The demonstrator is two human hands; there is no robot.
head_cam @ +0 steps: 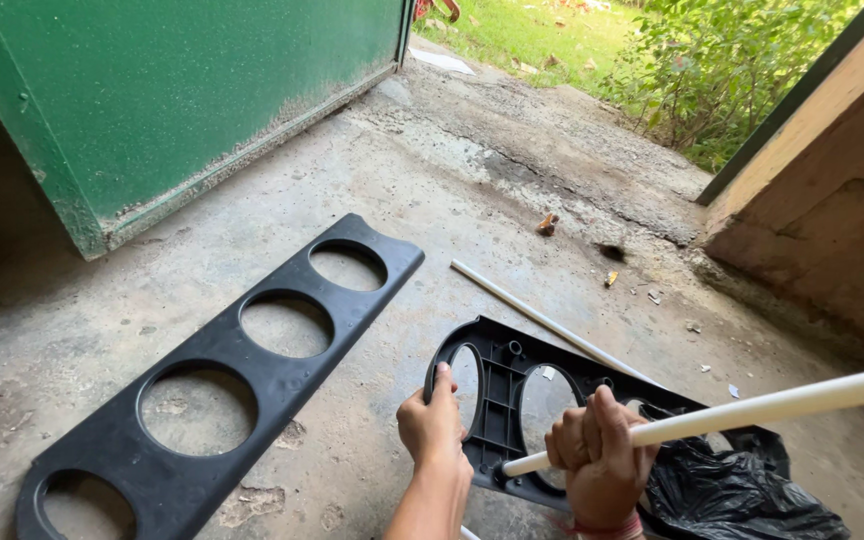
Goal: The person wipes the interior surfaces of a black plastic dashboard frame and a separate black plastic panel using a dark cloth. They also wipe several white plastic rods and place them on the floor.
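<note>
My left hand (433, 422) grips the left end of a black plastic panel with round holes (504, 382), lying underside up on the concrete floor. My right hand (600, 458) is closed around a white tube (772, 406) that runs off to the right; its near end rests against the panel's front edge. A second, matching black panel with several round holes (222, 375) lies flat to the left, apart from both hands. Another white tube (542, 320) lies on the floor behind the held panel.
A black plastic bag (737, 492) sits crumpled at the right end of the held panel. A green metal door (172, 100) stands open at the back left, a wooden wall (822, 190) at the right. Grass and bushes (692, 60) lie beyond the cracked threshold.
</note>
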